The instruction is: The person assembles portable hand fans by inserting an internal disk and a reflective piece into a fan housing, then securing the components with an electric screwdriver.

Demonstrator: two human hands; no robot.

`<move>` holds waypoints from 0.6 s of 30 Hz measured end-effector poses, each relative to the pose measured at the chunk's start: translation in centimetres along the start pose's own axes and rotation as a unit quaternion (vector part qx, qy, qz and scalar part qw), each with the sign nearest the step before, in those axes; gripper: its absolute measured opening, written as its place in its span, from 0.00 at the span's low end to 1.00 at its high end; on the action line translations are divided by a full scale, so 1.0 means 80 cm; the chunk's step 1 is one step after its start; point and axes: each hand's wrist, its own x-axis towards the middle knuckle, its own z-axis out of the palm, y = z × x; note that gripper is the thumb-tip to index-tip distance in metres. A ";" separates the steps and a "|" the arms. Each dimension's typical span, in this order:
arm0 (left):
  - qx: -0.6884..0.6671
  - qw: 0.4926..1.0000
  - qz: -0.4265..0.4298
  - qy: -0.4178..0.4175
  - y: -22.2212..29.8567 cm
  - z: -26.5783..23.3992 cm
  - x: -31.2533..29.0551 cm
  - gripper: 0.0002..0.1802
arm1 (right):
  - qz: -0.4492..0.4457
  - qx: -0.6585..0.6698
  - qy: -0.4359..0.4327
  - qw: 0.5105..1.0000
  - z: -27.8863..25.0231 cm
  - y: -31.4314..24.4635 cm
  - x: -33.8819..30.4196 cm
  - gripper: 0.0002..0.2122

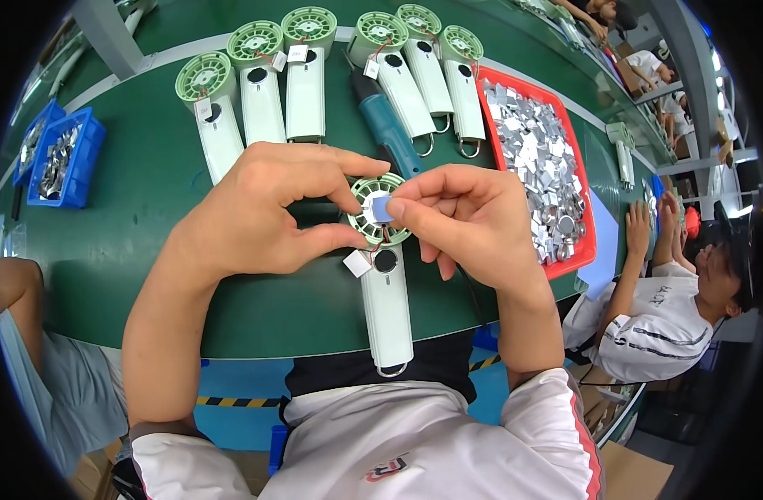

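A pale green-and-white handheld fan (388,312) lies in front of me, its round slotted head away from me and a wire loop at its near end. My left hand (265,208) grips the rim of that head between thumb and fingers. Over the middle of the head, my right hand (473,221) pinches a small bluish square piece (381,208) between thumb and forefinger. Whether the piece touches the head I cannot tell. A small white block (357,263) on thin red and black wires hangs beside the fan's neck.
Several similar fans (306,92) stand in a row at the back, with a teal electric screwdriver (388,125) among them. A red tray (585,217) of small metal parts is at right. Blue bins (86,179) sit far left. A co-worker (656,325) works at right; another person's arm (19,292) shows left.
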 end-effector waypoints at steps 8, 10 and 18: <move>-0.006 1.000 0.009 0.017 0.000 0.004 -0.003 0.17 | 0.016 -0.013 0.005 1.000 0.006 -0.004 0.000 0.08; -0.004 1.000 0.008 0.015 0.001 0.004 -0.003 0.17 | 0.017 -0.017 0.006 1.000 0.007 -0.005 -0.001 0.08; 0.001 1.000 0.003 0.015 0.000 0.004 -0.003 0.16 | 0.011 -0.038 0.021 0.999 0.008 0.000 0.000 0.08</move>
